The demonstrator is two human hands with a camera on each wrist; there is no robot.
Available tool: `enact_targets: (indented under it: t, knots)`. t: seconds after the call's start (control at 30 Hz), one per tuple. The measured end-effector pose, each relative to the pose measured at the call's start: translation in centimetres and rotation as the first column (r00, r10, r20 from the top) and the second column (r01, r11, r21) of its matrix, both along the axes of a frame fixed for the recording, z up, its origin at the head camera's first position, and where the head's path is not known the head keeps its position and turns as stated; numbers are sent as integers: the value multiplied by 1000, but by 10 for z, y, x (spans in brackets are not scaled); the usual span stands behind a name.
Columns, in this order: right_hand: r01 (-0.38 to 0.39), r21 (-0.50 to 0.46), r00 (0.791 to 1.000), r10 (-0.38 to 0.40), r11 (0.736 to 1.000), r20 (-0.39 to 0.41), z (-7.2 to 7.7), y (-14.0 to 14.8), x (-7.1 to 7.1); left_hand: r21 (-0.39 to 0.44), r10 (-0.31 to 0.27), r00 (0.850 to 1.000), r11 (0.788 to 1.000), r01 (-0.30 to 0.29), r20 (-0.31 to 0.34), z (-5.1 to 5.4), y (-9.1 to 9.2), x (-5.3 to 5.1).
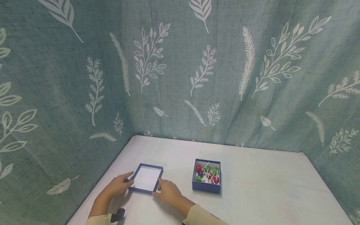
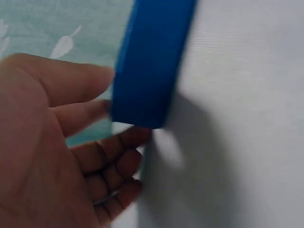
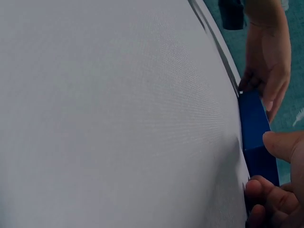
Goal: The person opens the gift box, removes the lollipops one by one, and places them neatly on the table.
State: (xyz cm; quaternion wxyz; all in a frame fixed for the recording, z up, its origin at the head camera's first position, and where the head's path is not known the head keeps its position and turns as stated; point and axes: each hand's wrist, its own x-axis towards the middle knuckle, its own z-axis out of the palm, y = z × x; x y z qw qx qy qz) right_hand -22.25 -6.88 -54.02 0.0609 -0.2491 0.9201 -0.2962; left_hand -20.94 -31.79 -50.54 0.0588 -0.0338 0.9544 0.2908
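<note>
A shallow square blue box lid (image 1: pixel 142 190) with a white inside faces up at the left part of the table. My left hand (image 1: pixel 118 186) holds its left edge near the front corner, thumb on the outer wall in the left wrist view, other fingers curled beneath the corner. At the opposite side, my right hand (image 1: pixel 169 192) pinches the right edge by the near corner; thumb and fingers straddle the blue wall (image 3: pixel 256 126) in the right wrist view. Whether the lid touches the table is unclear. To the right stands an uncovered blue box (image 1: pixel 206 187) containing several wrapped lollipops (image 1: pixel 208 169).
A white cloth covers the table (image 1: pixel 261 187). Blue-green curtains (image 1: pixel 180 78) with white leaf prints hang behind it and along both sides. The left curtain (image 1: pixel 70 150) comes close to my left arm.
</note>
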Motion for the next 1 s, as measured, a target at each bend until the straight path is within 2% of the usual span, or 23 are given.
enact_targets:
  t: [0.17,0.37,0.53,0.7,0.87,1.0]
  knots:
    - [-46,35,999,45,998,26,1,13,-1,-28,6,995,1000,-9,-95,11,5,-8]
    - [-124,-3,992,124,992,-30,10,36,3,-8,-29,979,1000,28,-200,19,26,-17]
    - [-144,-21,986,142,989,-89,26,48,6,19,-82,965,996,90,-249,22,48,-24]
    - [-149,4,983,148,989,-111,41,63,6,59,-119,952,988,141,-281,19,73,-32]
    - [-158,13,982,159,987,-107,47,95,5,69,-210,935,969,238,-286,14,106,-40]
    - [-176,15,976,177,984,-124,49,122,3,50,-317,903,937,346,-290,12,130,-45]
